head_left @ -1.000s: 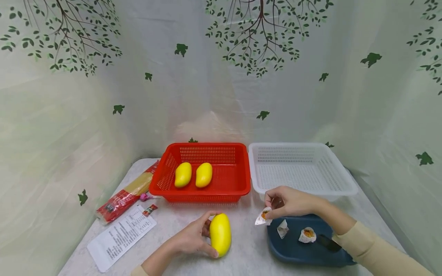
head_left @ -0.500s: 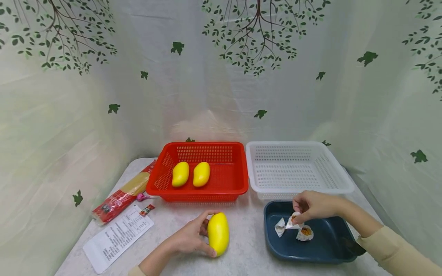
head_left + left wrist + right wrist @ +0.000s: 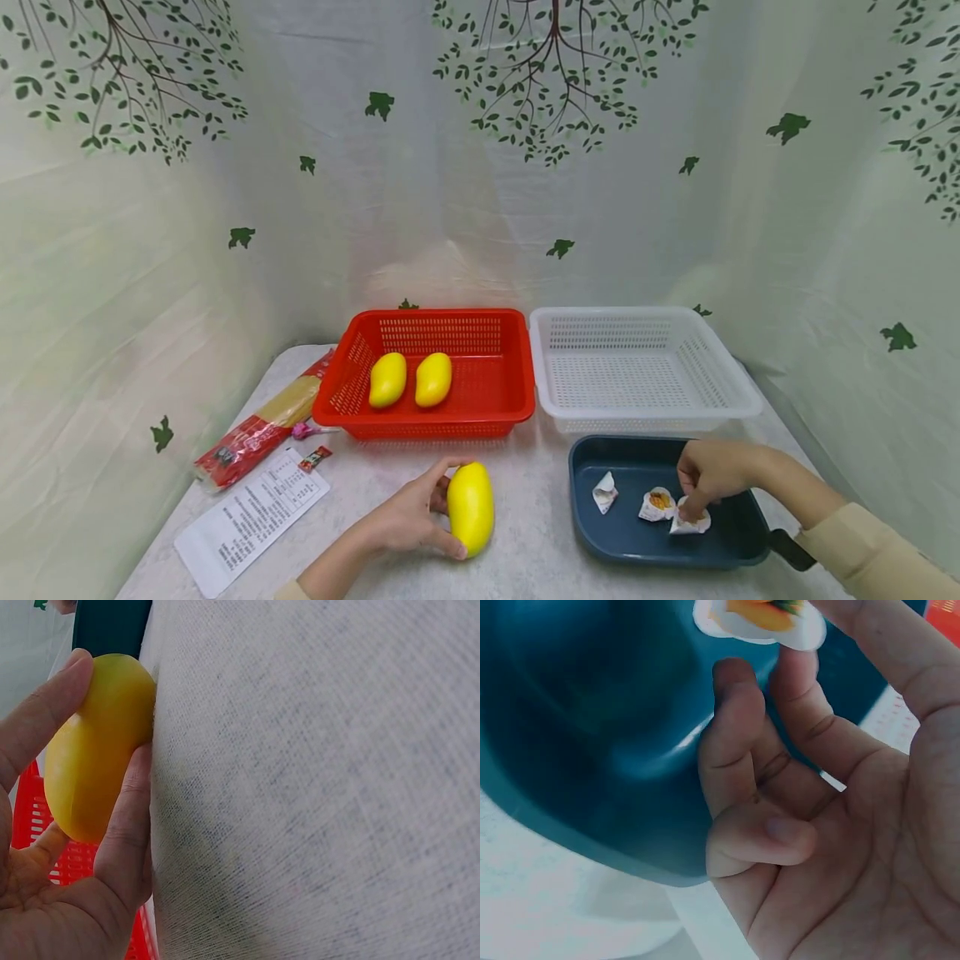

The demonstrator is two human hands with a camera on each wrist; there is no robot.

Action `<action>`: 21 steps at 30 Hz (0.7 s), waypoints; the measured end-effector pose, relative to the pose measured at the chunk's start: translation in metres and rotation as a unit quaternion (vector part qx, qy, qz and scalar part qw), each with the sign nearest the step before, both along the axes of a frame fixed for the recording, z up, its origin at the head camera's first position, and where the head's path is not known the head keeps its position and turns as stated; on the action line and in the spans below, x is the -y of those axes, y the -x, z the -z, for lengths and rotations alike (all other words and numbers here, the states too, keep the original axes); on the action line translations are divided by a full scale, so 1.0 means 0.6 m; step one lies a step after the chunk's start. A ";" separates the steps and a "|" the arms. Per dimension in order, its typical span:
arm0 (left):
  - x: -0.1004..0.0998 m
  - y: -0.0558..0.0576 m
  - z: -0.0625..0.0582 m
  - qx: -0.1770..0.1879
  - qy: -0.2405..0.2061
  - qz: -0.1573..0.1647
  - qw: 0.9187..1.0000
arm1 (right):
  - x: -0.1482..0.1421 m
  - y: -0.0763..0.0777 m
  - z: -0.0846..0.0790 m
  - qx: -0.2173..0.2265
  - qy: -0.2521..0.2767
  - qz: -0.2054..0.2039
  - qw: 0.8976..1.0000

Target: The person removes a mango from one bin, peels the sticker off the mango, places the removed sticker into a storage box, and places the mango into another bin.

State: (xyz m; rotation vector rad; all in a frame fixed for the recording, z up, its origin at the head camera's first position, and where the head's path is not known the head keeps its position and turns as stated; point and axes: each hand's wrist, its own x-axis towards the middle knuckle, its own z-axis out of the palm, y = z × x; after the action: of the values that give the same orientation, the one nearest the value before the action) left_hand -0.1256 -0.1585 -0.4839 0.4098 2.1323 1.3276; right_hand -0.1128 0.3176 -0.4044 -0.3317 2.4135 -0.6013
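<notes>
My left hand (image 3: 416, 518) holds a yellow mango (image 3: 471, 510) on the table, thumb on the near side and fingers round the far end. In the left wrist view the mango (image 3: 101, 757) lies between thumb and fingers. Over the dark blue rectangular pan (image 3: 637, 553), my right hand (image 3: 716, 473) pinches a small white-wrapped candy (image 3: 690, 525) low at the pan's floor. Its wrapper (image 3: 765, 616) shows an orange print in the right wrist view. Left of it in the pan lie a similar candy (image 3: 654, 505) and a white folded wrapper piece (image 3: 604, 493).
Behind the hands stand a red basket (image 3: 442, 431) with two mangoes (image 3: 387, 381) and a white basket (image 3: 645, 414). On the left lie a pasta packet (image 3: 262, 427), a printed sheet (image 3: 251, 525), a small red packet (image 3: 315, 458) and a pink lollipop (image 3: 303, 430). The pan's black handle (image 3: 791, 550) points right.
My right hand has carried the candy from the pan's left rim rightward and down into the pan, beside the other candy. The left hand keeps its grip on the mango. The view has shifted slightly.
</notes>
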 end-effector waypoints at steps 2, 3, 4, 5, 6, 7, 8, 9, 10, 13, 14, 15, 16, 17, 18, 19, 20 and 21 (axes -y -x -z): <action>0.001 0.001 0.000 0.000 0.001 0.000 1.000 | 0.000 0.001 0.003 0.002 -0.021 0.017 1.000; 0.001 0.001 0.000 0.000 0.002 -0.001 1.000 | 0.000 0.002 0.004 0.002 -0.033 0.023 0.999; 0.001 0.001 -0.001 0.000 0.002 -0.001 1.000 | 0.000 0.003 0.006 0.001 -0.046 0.028 0.999; 0.001 0.001 -0.001 -0.001 0.003 -0.002 1.000 | 0.000 0.004 0.008 0.001 -0.058 0.033 0.998; 0.002 0.002 -0.001 -0.001 0.002 -0.002 1.000 | 0.000 0.005 0.010 -0.001 -0.069 0.034 0.997; 0.002 0.002 0.000 -0.001 0.001 -0.002 1.000 | 0.000 0.006 0.013 -0.002 -0.079 0.035 0.996; 0.002 0.002 0.000 -0.002 0.000 -0.002 1.000 | 0.001 0.007 0.015 -0.004 -0.087 0.034 0.996; 0.002 0.002 0.000 -0.002 -0.001 -0.002 1.000 | 0.001 0.008 0.017 -0.007 -0.097 0.029 0.995; 0.002 0.002 0.000 -0.003 -0.003 -0.002 1.000 | 0.002 0.009 0.019 -0.010 -0.105 0.026 0.994; 0.002 0.003 -0.001 -0.003 -0.007 -0.001 1.000 | 0.004 0.010 0.024 -0.019 -0.127 0.009 0.992; 0.002 0.003 -0.001 -0.003 -0.008 -0.001 1.000 | 0.005 0.011 0.025 -0.021 -0.132 0.005 0.991; 0.002 0.003 -0.001 -0.003 -0.008 0.000 1.000 | 0.006 0.011 0.027 -0.027 -0.139 0.000 0.990; 0.002 0.003 -0.001 -0.003 -0.008 0.000 1.000 | 0.007 0.011 0.028 -0.031 -0.144 -0.001 0.989; 0.002 0.003 -0.001 -0.003 -0.008 0.000 1.000 | 0.007 0.011 0.030 -0.038 -0.150 -0.004 0.988; 0.002 0.003 -0.001 -0.003 -0.009 0.001 1.000 | 0.008 0.011 0.031 -0.042 -0.155 -0.005 0.987; 0.002 0.003 0.000 -0.003 -0.009 0.001 1.000 | 0.009 0.012 0.033 -0.047 -0.159 -0.006 0.986; 0.003 0.003 0.000 -0.003 -0.011 0.002 1.000 | 0.010 0.012 0.034 -0.050 -0.164 -0.004 0.985; 0.003 0.003 0.001 -0.002 -0.011 0.002 1.000 | 0.011 0.012 0.035 -0.053 -0.167 -0.005 0.984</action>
State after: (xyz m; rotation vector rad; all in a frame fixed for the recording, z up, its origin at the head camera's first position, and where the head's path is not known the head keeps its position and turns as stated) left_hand -0.1275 -0.1601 -0.4843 0.4266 2.1211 1.3514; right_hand -0.1197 0.3112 -0.4256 -0.2370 2.5588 -0.1691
